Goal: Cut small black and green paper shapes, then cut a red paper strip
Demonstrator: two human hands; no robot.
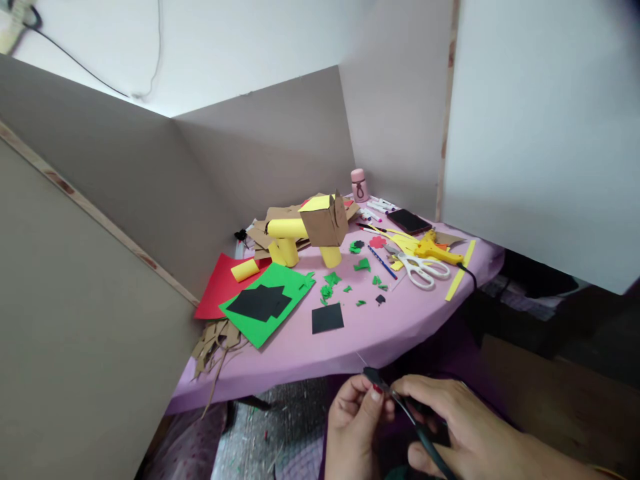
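Note:
Below the table's front edge, my left hand [357,413] is closed, pinching a small black paper piece [371,375] between thumb and fingers. To its right, my right hand [453,413] is wrapped around dark-handled scissors [431,448]. Their metal blades point up and left, meeting the black paper at my left fingertips. The fingers of my right hand partly hide the handles. On the table beyond lies a black paper rectangle [327,319]. Green paper scraps [330,280] and a small black scrap [381,299] are scattered behind it.
A figure of yellow paper tubes [287,229] and a cardboard box [323,227] stands mid-table. Left are green paper [257,333], red paper [213,287] and cardboard strips [213,340]. Right are white scissors [425,270], a yellow glue gun [435,250] and a phone [409,221]. Grey panels surround the table.

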